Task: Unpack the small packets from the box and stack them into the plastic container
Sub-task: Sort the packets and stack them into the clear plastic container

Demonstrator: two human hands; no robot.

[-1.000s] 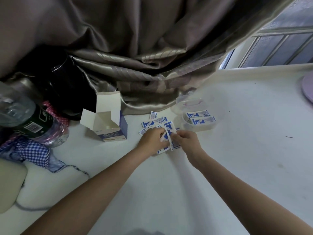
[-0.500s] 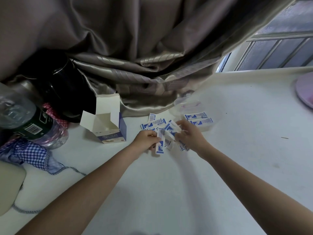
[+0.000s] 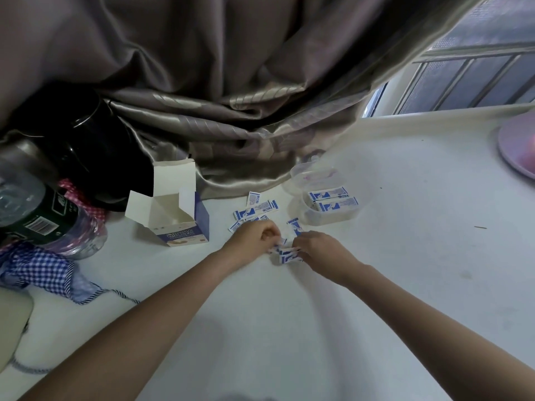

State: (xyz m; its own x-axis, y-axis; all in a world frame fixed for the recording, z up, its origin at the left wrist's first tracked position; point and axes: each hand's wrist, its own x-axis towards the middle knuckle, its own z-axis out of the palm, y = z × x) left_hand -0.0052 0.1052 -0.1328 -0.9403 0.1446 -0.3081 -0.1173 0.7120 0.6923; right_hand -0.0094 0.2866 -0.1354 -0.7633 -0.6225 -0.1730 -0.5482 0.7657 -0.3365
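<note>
A small blue-and-white box stands on the white table with its top flaps open. Blue-and-white packets lie loose just right of it. A clear plastic container at centre right holds two packets laid flat. In front of the loose packets, my left hand and my right hand pinch a small bunch of packets between them, low over the table. Fingers hide part of the bunch.
A grey-brown curtain drapes onto the table behind the box. A clear lid lies behind the container. At left sit a plastic bottle, checked cloth and a dark vessel. A pink round object sits far right.
Both hands have come together nearer to me and now hold a gathered bunch of packets between them. Earlier the right hand was lifting single packets from the pile.
</note>
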